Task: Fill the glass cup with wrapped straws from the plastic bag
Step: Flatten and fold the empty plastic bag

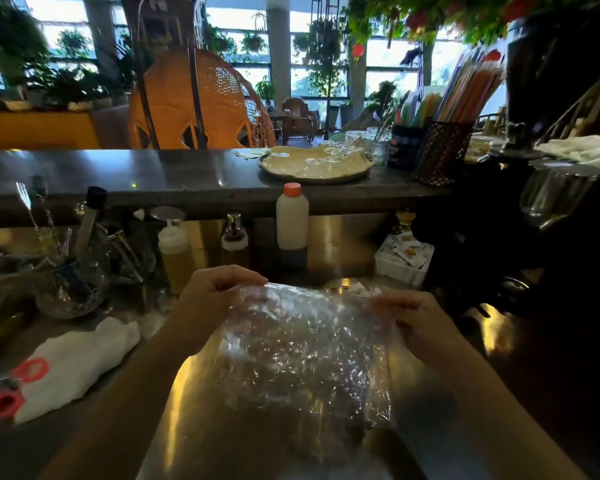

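**Clear plastic bag gripped at both top corners above the steel counter**

Left hand (211, 293) closed on the upper left corner of the plastic bag (305, 348), fingers curled over the edge. Right hand (411, 318) pinched shut on the upper right corner. Bag stretched between the two, crinkled and glinting, hanging down toward the metal counter (222, 438). Dark contents dimly visible through the film, too blurred to make out as straws.

No clear sign of the glass cup to be filled; cannot tell which of the glasses around is meant. At the far right, a clear glass (551, 199), tilted and partly in shadow.

To the left on the counter, a white cloth (80, 362) lying crumpled, with scissors with red handles (18, 386) resting on its near end. Behind that, a glass bowl (70, 289) crowded with utensils.

Just beyond the bag, against the counter's back wall: a squeeze bottle (174, 251) of yellowish liquid, a small dark bottle (235, 237), and a white bottle with an orange cap (292, 223). To the right, a white tray of sachets (404, 254).

On the raised bar top (118, 178) above, a round tray (314, 164) bearing small glasses, and beside it a black mesh holder (442, 154) packed with coloured straws (471, 88). Beyond the bar, an orange wicker chair (191, 105) and hanging plants against bright windows.
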`<state>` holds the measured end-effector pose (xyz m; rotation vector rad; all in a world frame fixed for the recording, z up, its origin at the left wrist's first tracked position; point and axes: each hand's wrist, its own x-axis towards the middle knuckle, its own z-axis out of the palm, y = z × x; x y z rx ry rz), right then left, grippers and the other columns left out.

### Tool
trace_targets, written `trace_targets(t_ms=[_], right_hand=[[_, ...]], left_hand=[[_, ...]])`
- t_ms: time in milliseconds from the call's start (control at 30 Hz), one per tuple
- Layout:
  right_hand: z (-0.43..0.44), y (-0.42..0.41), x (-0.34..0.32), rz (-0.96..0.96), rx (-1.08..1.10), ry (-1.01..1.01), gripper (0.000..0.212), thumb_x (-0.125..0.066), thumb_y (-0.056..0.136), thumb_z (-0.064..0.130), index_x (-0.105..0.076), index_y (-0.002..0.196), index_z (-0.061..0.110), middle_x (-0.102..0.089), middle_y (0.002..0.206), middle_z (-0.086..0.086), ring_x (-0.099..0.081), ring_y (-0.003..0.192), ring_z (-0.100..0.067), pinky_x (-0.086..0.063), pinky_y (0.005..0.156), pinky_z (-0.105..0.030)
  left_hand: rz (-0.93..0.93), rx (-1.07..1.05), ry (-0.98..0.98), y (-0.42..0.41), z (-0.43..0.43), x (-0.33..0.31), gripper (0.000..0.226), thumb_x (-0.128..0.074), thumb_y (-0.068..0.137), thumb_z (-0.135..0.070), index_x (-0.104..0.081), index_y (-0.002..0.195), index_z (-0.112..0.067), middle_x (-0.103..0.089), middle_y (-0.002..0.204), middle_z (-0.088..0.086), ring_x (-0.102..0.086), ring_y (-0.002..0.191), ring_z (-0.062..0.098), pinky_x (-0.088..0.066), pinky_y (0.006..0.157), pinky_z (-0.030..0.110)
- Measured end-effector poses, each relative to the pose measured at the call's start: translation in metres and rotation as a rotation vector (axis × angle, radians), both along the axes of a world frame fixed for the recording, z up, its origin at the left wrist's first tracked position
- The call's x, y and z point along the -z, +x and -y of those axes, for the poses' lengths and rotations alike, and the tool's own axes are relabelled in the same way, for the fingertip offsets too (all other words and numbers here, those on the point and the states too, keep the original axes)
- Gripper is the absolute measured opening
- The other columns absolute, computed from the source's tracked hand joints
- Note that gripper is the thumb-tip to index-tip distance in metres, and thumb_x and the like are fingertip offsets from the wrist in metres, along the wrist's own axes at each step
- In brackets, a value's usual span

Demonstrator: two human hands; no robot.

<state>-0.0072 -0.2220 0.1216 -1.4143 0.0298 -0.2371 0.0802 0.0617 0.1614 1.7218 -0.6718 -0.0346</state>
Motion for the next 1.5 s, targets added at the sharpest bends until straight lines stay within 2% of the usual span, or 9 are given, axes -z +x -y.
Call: trace_targets(t_ms=[300,400,533,700,800,967,1133,1233,1500], right_hand=[[0.000,0.002,0.005,0.053,0.051,-0.034,0.037,-0.041,0.076,-0.016,-0.070,0.063,0.003,-0.072,0.066,-0.005,-0.066,0.065,-0.015,-0.054,0.056,-0.021],[-0.002,0.005,0.003,0.100,0.094,-0.042,0.015,-0.056,0.073,-0.002,-0.068,0.073,0.006,-0.071,0.065,-0.002,-0.064,0.060,-0.015,-0.053,0.053,-0.022],[-0.002,0.012,0.003,0.153,0.151,-0.085,0.026,-0.060,0.075,-0.008,-0.068,0.072,0.017,-0.069,0.065,0.004,-0.062,0.061,-0.008,-0.052,0.054,-0.018],[-0.003,0.010,-0.009,0.171,0.073,-0.420,0.036,-0.061,0.079,-0.005,-0.070,0.078,0.030,-0.068,0.074,0.013,-0.063,0.070,-0.001,-0.050,0.061,-0.013],[-0.012,0.008,-0.022,0.147,-0.050,-0.608,0.040,-0.061,0.081,0.000,-0.068,0.086,0.039,-0.067,0.086,0.019,-0.064,0.083,-0.004,-0.053,0.067,-0.016],[-0.041,0.008,-0.040,0.171,-0.231,-0.667,0.050,-0.063,0.079,-0.004,-0.058,0.106,0.038,-0.065,0.085,-0.008,-0.062,0.081,-0.030,-0.056,0.071,-0.037],[-0.050,0.010,-0.043,0.128,-0.246,-0.860,0.052,-0.068,0.080,0.010,-0.046,0.117,0.038,-0.064,0.091,0.002,-0.062,0.081,-0.006,-0.050,0.069,-0.011],[-0.045,0.008,-0.038,0.019,-0.230,-0.730,0.055,-0.071,0.077,0.016,-0.044,0.122,0.035,-0.060,0.102,0.007,-0.061,0.089,-0.006,-0.049,0.070,-0.008],[-0.067,0.003,0.001,-0.116,-0.226,-0.200,0.081,-0.074,0.062,0.021,-0.035,0.133,0.024,-0.064,0.102,-0.008,-0.067,0.089,-0.014,-0.055,0.072,-0.024]], left_hand=[[-0.268,-0.032,-0.075,0.001,0.002,0.010,0.036,-0.046,0.088,0.004,-0.074,0.076,-0.016,-0.074,0.077,0.001,-0.066,0.062,0.013,-0.055,0.052,0.027],[-0.499,-0.084,-0.293,-0.003,0.010,0.012,0.022,-0.045,0.093,-0.018,-0.060,0.109,-0.013,-0.070,0.081,0.005,-0.064,0.061,0.014,-0.052,0.055,0.033],[-0.728,-0.057,-0.246,-0.016,0.017,0.018,0.043,-0.054,0.078,-0.046,-0.054,0.109,-0.017,-0.068,0.085,0.008,-0.065,0.069,0.023,-0.054,0.058,0.034],[-0.491,0.076,0.143,-0.018,0.011,0.025,0.062,-0.074,0.065,-0.041,-0.053,0.119,-0.019,-0.061,0.113,0.002,-0.060,0.100,0.018,-0.050,0.085,0.033],[-0.409,0.232,0.295,-0.020,0.015,0.023,0.053,-0.073,0.063,-0.039,-0.051,0.112,-0.037,-0.058,0.116,-0.006,-0.058,0.105,0.008,-0.050,0.079,0.020],[-0.270,0.337,0.355,-0.039,0.042,0.042,0.044,-0.077,0.071,-0.017,-0.058,0.109,-0.028,-0.063,0.102,-0.005,-0.063,0.093,0.002,-0.051,0.071,0.012],[-0.190,0.143,0.257,-0.047,0.043,0.064,0.025,-0.068,0.078,-0.004,-0.065,0.078,-0.028,-0.066,0.079,-0.004,-0.065,0.071,-0.002,-0.055,0.066,0.017],[-0.293,0.043,0.082,-0.040,0.023,0.071,0.025,-0.069,0.075,-0.001,-0.072,0.072,-0.025,-0.072,0.074,-0.001,-0.068,0.072,0.015,-0.058,0.066,0.036],[-0.563,-0.013,-0.293,-0.043,-0.014,0.080,0.008,-0.068,0.063,-0.009,-0.072,0.068,-0.015,-0.070,0.070,0.003,-0.065,0.063,0.017,-0.056,0.056,0.034]])
